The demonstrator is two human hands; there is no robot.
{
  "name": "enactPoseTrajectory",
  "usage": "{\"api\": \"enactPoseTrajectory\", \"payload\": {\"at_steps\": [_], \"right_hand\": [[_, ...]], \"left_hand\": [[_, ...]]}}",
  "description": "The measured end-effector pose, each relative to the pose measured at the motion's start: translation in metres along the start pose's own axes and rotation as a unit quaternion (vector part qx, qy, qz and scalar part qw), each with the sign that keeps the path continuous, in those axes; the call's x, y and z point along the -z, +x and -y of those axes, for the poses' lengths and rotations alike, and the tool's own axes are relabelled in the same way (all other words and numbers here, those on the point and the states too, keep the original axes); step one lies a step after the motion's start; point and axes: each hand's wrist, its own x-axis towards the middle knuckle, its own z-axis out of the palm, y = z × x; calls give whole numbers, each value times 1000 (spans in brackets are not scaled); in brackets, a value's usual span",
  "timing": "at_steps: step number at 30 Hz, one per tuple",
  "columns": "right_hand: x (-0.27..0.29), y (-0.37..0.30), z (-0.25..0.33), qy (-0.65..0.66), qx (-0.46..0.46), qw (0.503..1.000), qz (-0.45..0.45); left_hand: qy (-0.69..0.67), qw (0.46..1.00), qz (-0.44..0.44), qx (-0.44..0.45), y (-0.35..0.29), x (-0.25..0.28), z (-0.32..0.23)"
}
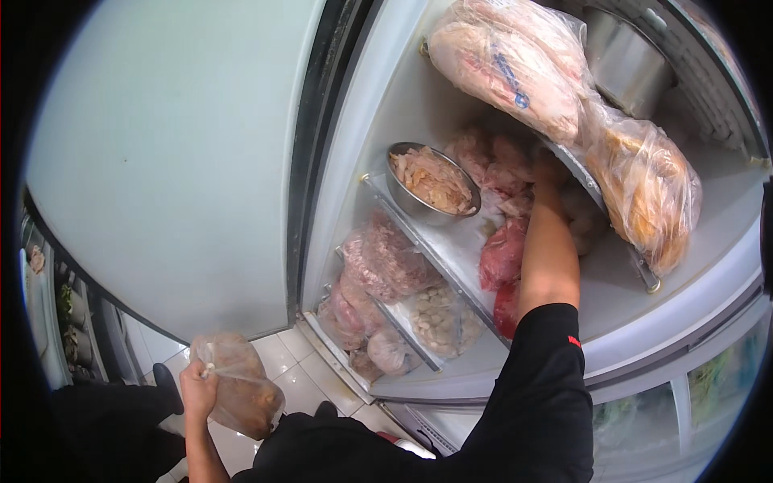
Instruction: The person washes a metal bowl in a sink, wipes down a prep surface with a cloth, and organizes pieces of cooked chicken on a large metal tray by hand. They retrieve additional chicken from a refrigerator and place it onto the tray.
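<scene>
My left hand (198, 390) is closed round the gathered neck of a clear plastic bag (241, 386) with brown food in it, hanging low above the floor. My right arm stretches deep into an open fridge, between two shelves. There my right hand (549, 166) is in shadow near bagged pink meat (506, 165); its fingers are hidden. Beside my forearm lies a bag of redder meat (505, 253). A steel bowl (396, 179) of pale, shredded-looking food stands on the same shelf, to the left.
Large clear bags of pale meat (507, 68) and orange-brown food (648, 189) overhang the upper shelf, beside a steel pot (626, 64). Bagged minced meat (382, 253) and whitish pieces (443, 318) fill lower shelves. The fridge door (177, 161) stands open at left. A dark shoe (167, 388) shows on the tiles.
</scene>
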Motion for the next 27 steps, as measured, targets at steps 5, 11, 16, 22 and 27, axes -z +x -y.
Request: {"api": "enactPoseTrajectory", "payload": {"at_steps": [5,11,16,22,27], "right_hand": [[24,-21,61,-21,-91,994,57],[169,-167,221,415,-60,885,203],[219,-407,356,432,-18,506,746],[229,-578,471,309,-440,86,838],[258,-562,545,601,-389,-127,686]], "left_hand": [[22,998,-48,17,-16,21,43],[13,998,-59,11,-10,42,47],[-77,985,-54,145,-19,96,48],[-193,972,-66,113,1,164,33],[-163,975,-78,126,20,226,3]]}}
